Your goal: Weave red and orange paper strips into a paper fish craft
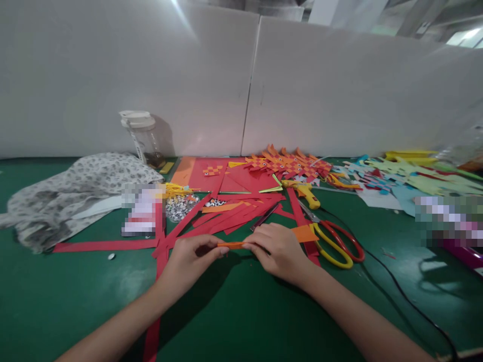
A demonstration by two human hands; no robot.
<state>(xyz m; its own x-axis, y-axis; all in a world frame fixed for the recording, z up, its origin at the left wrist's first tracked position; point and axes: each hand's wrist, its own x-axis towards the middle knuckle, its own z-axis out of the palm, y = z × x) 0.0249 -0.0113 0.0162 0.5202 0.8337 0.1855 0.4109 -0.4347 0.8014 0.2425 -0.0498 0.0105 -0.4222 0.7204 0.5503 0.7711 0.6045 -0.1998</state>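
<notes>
An orange paper strip (236, 245) stretches between my two hands above the green table. My left hand (194, 256) pinches its left end between thumb and fingers. My right hand (277, 249) grips it farther right, and a flat orange piece (305, 234) shows beyond that hand; whether it is the same strip I cannot tell. Red paper strips (230, 213) lie in a loose pile just behind my hands. To the right of my right hand rest scissors (334, 244) with yellow and red handles.
A yellow glue gun (305, 191) with a black cord (392, 276) lies behind the scissors. Woven orange-red paper fish (287, 163) are heaped at the back. Googly eyes (181, 207) sit left of centre. A lidded bottle (141, 138) and patterned cloth (86, 191) occupy the left.
</notes>
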